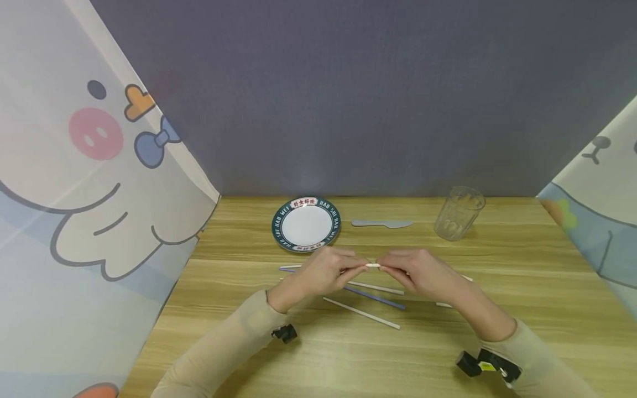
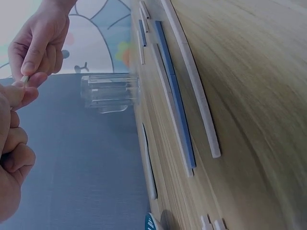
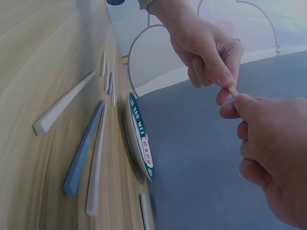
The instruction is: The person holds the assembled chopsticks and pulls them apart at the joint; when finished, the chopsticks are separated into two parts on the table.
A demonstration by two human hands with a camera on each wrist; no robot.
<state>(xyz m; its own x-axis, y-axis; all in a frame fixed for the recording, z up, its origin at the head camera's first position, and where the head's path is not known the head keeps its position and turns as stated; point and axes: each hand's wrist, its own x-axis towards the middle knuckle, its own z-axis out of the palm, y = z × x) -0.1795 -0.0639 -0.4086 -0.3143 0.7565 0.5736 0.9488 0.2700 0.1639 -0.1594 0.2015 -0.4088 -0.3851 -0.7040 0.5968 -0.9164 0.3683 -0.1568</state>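
My left hand (image 1: 323,272) and my right hand (image 1: 423,271) meet above the table, fingertips close together. Between them is a short, slim white stick (image 1: 372,265), mostly covered by the fingers. Each hand pinches one end of it between thumb and forefinger, as the right wrist view also shows on the white stick (image 3: 233,91). Below the hands, a blue stick (image 1: 380,299) and a white stick (image 1: 385,289) lie on the wood. Another white stick (image 1: 362,314) lies nearer the front. More stick ends stick out past both forearms, partly hidden.
A white plate with a green lettered rim (image 1: 278,232) stands at the back left. Right of it lies a light-coloured knife (image 1: 382,224). A clear glass mug (image 1: 457,215) stands at the back right, near the grey partition (image 1: 348,99). Printed panels border both sides.
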